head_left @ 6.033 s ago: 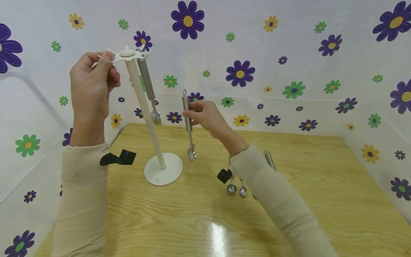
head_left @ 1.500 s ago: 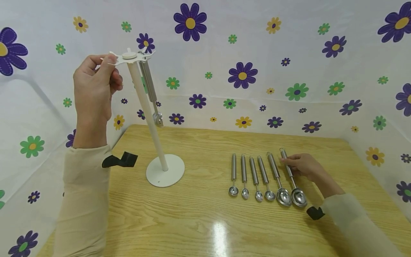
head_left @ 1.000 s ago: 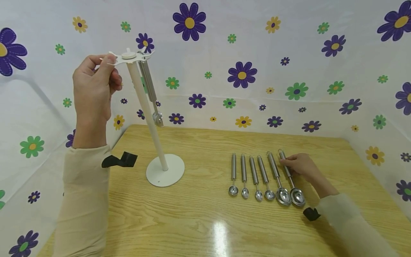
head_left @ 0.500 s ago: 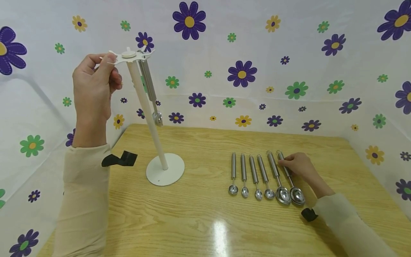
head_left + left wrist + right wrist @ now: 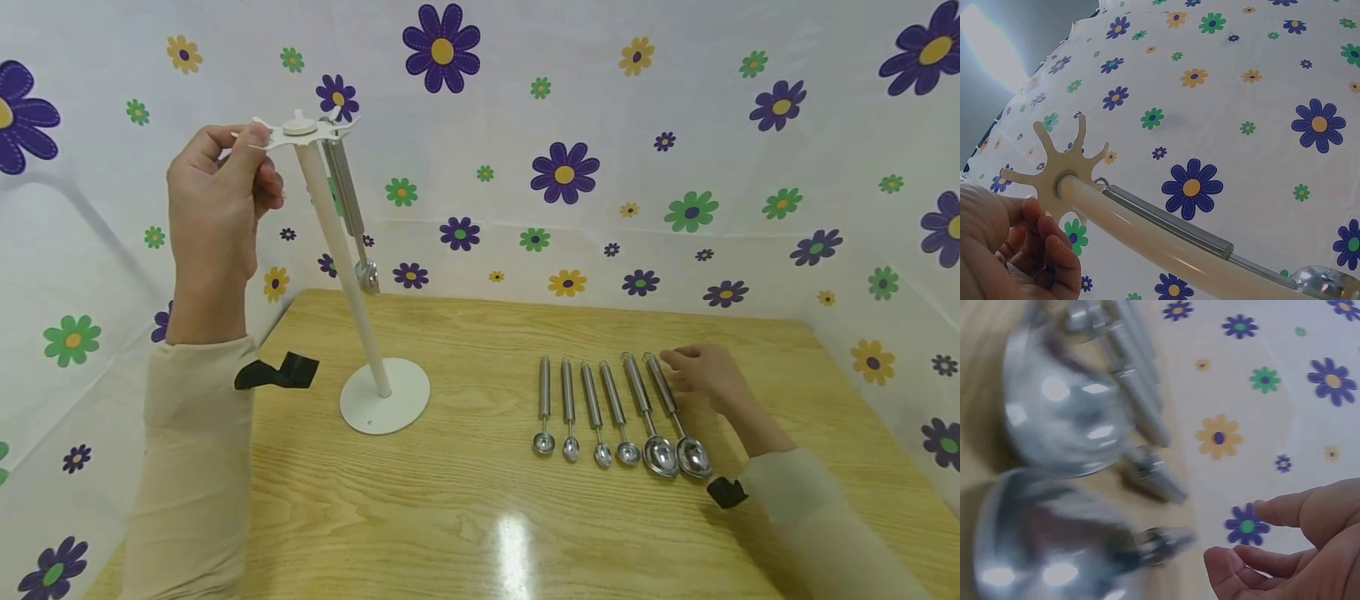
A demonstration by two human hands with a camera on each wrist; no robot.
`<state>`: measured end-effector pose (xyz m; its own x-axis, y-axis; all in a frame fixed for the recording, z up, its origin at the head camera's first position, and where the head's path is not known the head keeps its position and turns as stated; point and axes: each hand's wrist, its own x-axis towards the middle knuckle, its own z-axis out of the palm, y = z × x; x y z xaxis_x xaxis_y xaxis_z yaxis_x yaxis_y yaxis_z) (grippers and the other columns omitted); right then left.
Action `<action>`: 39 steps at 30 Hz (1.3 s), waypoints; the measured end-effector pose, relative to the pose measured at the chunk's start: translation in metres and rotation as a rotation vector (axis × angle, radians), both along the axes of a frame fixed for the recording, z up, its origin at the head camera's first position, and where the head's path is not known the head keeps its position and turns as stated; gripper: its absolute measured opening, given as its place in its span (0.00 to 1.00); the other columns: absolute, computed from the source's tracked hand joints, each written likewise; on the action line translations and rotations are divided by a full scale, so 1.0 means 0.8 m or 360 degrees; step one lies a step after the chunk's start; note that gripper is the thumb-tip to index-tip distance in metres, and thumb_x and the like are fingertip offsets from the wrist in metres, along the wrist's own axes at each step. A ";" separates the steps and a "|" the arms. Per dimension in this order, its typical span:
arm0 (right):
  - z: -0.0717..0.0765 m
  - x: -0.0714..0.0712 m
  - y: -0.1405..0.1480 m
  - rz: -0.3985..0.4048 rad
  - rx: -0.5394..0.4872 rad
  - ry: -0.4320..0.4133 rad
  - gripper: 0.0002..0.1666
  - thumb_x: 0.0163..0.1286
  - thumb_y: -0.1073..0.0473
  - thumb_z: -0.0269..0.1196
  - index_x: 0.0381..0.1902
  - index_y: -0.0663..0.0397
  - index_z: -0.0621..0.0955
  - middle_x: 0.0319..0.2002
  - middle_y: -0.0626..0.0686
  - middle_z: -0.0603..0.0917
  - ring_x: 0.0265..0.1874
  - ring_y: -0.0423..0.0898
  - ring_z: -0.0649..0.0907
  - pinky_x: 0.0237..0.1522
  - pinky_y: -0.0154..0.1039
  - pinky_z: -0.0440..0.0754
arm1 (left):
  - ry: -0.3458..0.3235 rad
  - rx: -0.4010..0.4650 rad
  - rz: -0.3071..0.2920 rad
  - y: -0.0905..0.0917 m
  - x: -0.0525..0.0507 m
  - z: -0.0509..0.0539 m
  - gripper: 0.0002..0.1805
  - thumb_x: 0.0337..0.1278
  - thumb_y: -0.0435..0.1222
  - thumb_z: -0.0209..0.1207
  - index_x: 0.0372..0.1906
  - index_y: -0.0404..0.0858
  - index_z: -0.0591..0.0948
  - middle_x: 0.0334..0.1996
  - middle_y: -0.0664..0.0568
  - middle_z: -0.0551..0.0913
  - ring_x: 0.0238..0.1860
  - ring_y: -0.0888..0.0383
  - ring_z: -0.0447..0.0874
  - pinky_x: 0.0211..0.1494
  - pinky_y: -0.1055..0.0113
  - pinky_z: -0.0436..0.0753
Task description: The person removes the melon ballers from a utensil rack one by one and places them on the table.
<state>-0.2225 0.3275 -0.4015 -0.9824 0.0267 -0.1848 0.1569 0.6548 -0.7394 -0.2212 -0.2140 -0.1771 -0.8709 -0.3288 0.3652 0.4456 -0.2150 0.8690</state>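
My left hand [image 5: 213,196] pinches one arm of the white hooked top [image 5: 300,129] of a utensil stand, whose pole [image 5: 345,267] rises from a round base [image 5: 408,396]. From a hook on its right side hangs a steel measuring spoon [image 5: 1169,222] by its ring. Several steel measuring spoons lie side by side on the table, bowls toward me. My right hand [image 5: 708,375] hovers beside the handle of the rightmost large spoon [image 5: 663,383], apart from it. In the right wrist view, thumb and fingers stand apart with nothing between them.
The wooden table [image 5: 420,517] backs onto a white cloth [image 5: 480,125] printed with flowers. To the left of the rightmost spoon lies another large one [image 5: 660,456], then smaller ones, the farthest left being a small round spoon [image 5: 544,442].
Six seconds ago my right hand held a spoon near the stand. More recently it pinched the rightmost spoon and shifted it left. Now it has let go. The left hand stays on the stand.
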 end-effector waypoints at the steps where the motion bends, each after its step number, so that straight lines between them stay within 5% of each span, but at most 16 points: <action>1: 0.007 -0.001 0.001 0.0000 -0.0062 -0.0022 0.42 0.83 0.44 0.51 0.71 0.81 0.64 0.62 0.78 0.75 0.53 0.66 0.84 0.56 0.53 0.84 | -0.0002 0.0002 -0.0001 0.000 0.000 0.000 0.17 0.62 0.42 0.70 0.49 0.37 0.83 0.29 0.46 0.80 0.26 0.56 0.77 0.33 0.74 0.83; 5: 0.045 -0.005 0.003 0.0022 -0.0151 -0.0023 0.44 0.84 0.42 0.47 0.75 0.77 0.59 0.70 0.78 0.66 0.64 0.71 0.76 0.66 0.60 0.74 | -0.0009 0.0011 -0.0004 0.000 0.001 0.001 0.17 0.63 0.42 0.70 0.49 0.37 0.82 0.28 0.47 0.79 0.26 0.57 0.76 0.32 0.75 0.82; 15: 0.157 -0.014 -0.009 -0.0112 -0.0252 0.0257 0.51 0.78 0.31 0.50 0.81 0.61 0.56 0.73 0.67 0.68 0.68 0.64 0.71 0.74 0.67 0.57 | 0.0005 0.0020 -0.0006 -0.002 -0.001 0.002 0.15 0.64 0.41 0.70 0.48 0.35 0.82 0.27 0.47 0.79 0.25 0.57 0.75 0.30 0.74 0.81; 19: 0.208 -0.014 -0.013 -0.0196 -0.0388 0.0402 0.45 0.76 0.33 0.54 0.79 0.54 0.64 0.63 0.50 0.78 0.62 0.49 0.76 0.73 0.50 0.68 | 0.0006 0.0028 -0.0009 -0.002 -0.001 0.002 0.15 0.65 0.40 0.69 0.48 0.35 0.82 0.27 0.47 0.79 0.25 0.57 0.75 0.30 0.74 0.81; 22: 0.244 -0.014 -0.015 -0.0249 -0.0691 0.0520 0.36 0.74 0.41 0.62 0.73 0.53 0.72 0.53 0.42 0.80 0.54 0.40 0.81 0.57 0.30 0.80 | 0.0009 0.0030 -0.0008 -0.001 -0.001 0.002 0.15 0.64 0.40 0.69 0.48 0.35 0.82 0.27 0.47 0.79 0.25 0.56 0.75 0.30 0.74 0.81; 25: 0.274 -0.012 -0.016 -0.0274 -0.0964 0.0612 0.30 0.71 0.47 0.67 0.66 0.52 0.77 0.51 0.45 0.81 0.49 0.39 0.82 0.44 0.21 0.82 | 0.0005 0.0025 -0.0006 -0.001 0.000 0.002 0.16 0.63 0.41 0.70 0.49 0.36 0.82 0.27 0.47 0.79 0.25 0.56 0.76 0.31 0.74 0.82; 32: 0.300 -0.009 -0.020 -0.0222 -0.1270 0.0790 0.19 0.71 0.56 0.70 0.56 0.53 0.81 0.52 0.51 0.79 0.47 0.43 0.83 0.45 0.25 0.83 | -0.0005 0.0028 -0.0001 0.002 0.001 0.002 0.16 0.62 0.41 0.71 0.49 0.36 0.83 0.28 0.47 0.79 0.25 0.56 0.76 0.32 0.74 0.82; 39: 0.297 -0.010 -0.023 -0.0271 -0.1299 0.0762 0.19 0.68 0.55 0.72 0.54 0.53 0.83 0.52 0.51 0.80 0.48 0.44 0.83 0.46 0.25 0.83 | -0.0012 0.0026 -0.0004 0.001 0.000 0.000 0.17 0.62 0.42 0.71 0.49 0.37 0.83 0.28 0.47 0.79 0.26 0.56 0.76 0.32 0.74 0.82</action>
<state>-0.2302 0.3094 -0.1637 -0.9534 0.2164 0.2102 -0.2346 -0.0939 -0.9675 -0.2213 -0.2129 -0.1767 -0.8744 -0.3327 0.3533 0.4386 -0.2301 0.8687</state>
